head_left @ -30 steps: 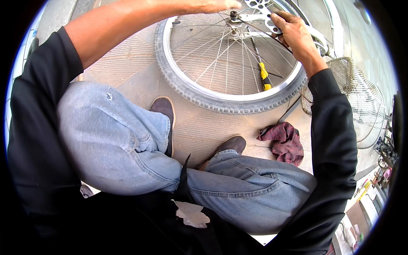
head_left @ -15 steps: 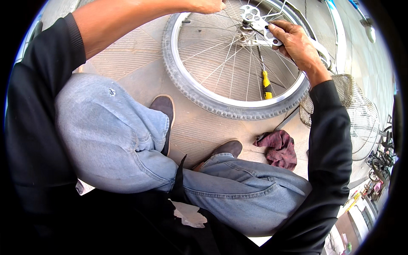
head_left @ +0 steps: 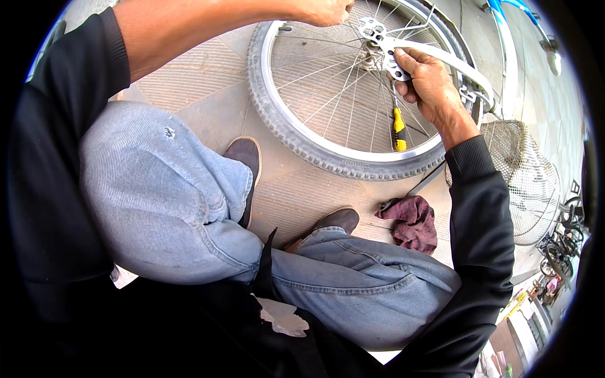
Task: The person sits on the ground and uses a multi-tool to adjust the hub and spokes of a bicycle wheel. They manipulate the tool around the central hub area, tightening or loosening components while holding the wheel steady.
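Observation:
A bicycle wheel (head_left: 296, 135) with a grey tyre and silver spokes stands in front of me on the paved ground. My left hand (head_left: 324, 11) is closed at the top of the wheel near the hub (head_left: 373, 31); what it grips is hidden. My right hand (head_left: 425, 79) is closed around a flat silver spanner (head_left: 394, 63) set at the hub, beside the white frame stay (head_left: 450, 63). A yellow-handled screwdriver (head_left: 399, 129) lies behind the spokes.
My knees in blue jeans and brown shoes (head_left: 242, 157) fill the lower middle. A dark red rag (head_left: 413, 222) and a thin metal tool (head_left: 423, 181) lie on the paving to the right. A wire basket (head_left: 526, 179) sits further right.
The view has shifted so the wheel sits further right and nearer. My right hand has slid down a little along the spanner at the hub; my left hand stays at the top.

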